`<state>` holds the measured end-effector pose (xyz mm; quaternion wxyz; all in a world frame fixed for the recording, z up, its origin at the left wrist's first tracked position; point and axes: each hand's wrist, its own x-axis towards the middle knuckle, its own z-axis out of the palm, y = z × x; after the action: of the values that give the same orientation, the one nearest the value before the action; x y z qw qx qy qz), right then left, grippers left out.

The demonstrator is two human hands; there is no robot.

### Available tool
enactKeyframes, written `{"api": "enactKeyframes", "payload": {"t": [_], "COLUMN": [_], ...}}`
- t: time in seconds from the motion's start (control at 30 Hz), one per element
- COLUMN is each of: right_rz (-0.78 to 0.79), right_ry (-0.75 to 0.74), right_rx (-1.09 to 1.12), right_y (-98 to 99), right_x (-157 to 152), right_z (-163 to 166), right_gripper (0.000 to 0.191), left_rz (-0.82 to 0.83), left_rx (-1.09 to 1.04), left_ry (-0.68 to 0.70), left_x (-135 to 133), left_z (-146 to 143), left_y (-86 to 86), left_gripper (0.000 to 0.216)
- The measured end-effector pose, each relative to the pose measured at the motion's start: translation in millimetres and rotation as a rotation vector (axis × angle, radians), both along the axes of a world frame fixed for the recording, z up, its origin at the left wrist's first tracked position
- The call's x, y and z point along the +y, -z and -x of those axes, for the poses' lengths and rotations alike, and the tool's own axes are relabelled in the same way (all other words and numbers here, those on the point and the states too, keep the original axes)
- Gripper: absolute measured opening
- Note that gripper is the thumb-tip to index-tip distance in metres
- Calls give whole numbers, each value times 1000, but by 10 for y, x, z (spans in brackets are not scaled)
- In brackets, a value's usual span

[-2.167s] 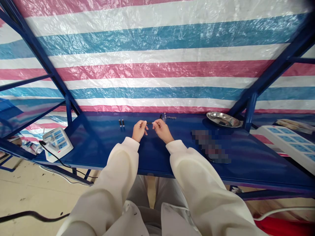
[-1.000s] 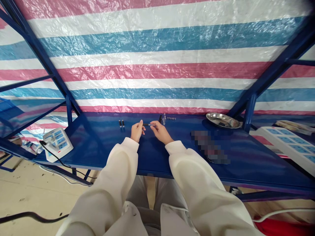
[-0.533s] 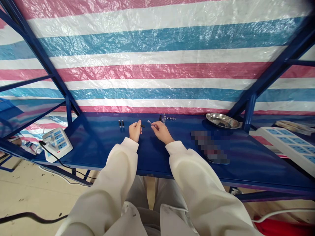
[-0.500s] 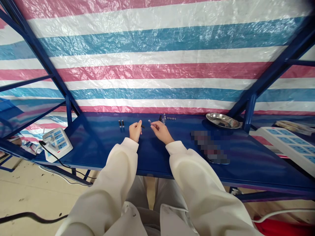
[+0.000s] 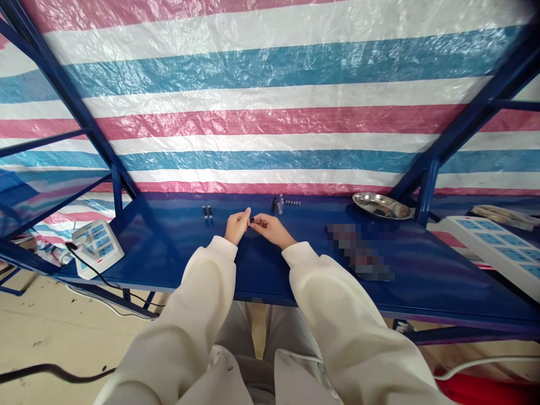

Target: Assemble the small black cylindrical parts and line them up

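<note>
Blue shelf [image 5: 169,253] — left hand [image 5: 237,226], right hand [image 5: 269,228] pinch a tiny, half-hidden part [image 5: 252,220].

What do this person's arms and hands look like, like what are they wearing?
Both arms are in loose, long cream-white sleeves: the left sleeve and the right sleeve each end in a gathered cuff at the wrist. The left hand and right hand are bare: no gloves, and no ring or watch shows.

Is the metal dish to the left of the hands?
No, the metal dish lies right of the left hand and right hand.
</note>
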<state>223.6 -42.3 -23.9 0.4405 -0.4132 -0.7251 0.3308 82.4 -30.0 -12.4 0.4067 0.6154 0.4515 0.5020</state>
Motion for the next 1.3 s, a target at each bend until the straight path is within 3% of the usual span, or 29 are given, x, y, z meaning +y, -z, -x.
{"api": "enactKeyframes", "payload": {"t": [0.1,0.3,0.4,1.3], "right_rz": [-18,-12,69,236], "right_ry": [82,568,672,701], "right_rx": [-43,-276,-410,-541], "right_y": [3,3,8,56], "right_x": [42,155,174,234], "right_z": [-55,-304,-386,-455], "right_gripper": [23,12,13,16], "left_rz": [-21,5,18,9], "left_rx": [44,68,84,115], "left_ry": [5,-68,-75,-59], "left_x": [17,44,45,-17], "left_z": [-5,11,15,3], "left_y": [33,65,69,6], "left_gripper": [52,49,49,50]}}
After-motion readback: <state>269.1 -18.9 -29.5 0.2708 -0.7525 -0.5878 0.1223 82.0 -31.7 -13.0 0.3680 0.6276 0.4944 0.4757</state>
